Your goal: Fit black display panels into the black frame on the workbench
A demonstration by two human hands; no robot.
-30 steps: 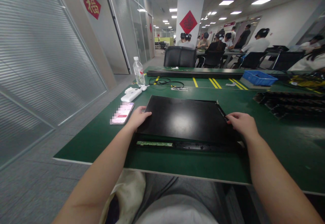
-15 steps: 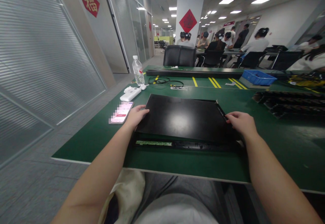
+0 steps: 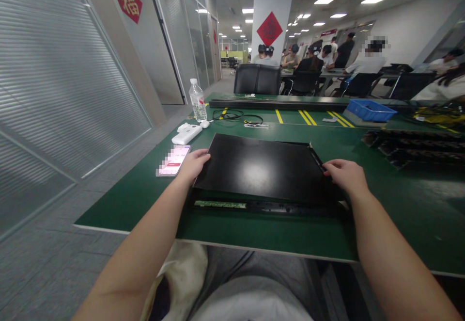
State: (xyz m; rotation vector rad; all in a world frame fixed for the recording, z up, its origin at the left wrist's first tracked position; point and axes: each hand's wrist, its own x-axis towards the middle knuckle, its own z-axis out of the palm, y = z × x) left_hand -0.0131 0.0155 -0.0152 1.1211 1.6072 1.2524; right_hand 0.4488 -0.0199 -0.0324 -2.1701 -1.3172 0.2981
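A flat black screen panel (image 3: 250, 166) lies at a slight slant over a black frame (image 3: 290, 208), whose near rail shows below it. Set in that rail is a narrow green circuit board (image 3: 220, 204). My left hand (image 3: 195, 165) is closed on the panel's left edge, thumb on top and the other fingers partly hidden. At the right side, my right hand (image 3: 345, 175) pinches the frame's side rail beside the panel's edge. Its lower fingers are out of sight, and I cannot tell whether they also touch the panel.
Left of the panel are a phone (image 3: 175, 160), a white device (image 3: 187, 133) and a water bottle (image 3: 197, 100). Behind it lies a black cable (image 3: 236, 116). A blue bin (image 3: 370, 111) and dark stacked strips (image 3: 417, 149) occupy the right side of the green table (image 3: 138, 190).
My left thumb has slid slightly left, closer to the panel's edge. The panel, the frame and my right hand look almost unmoved.
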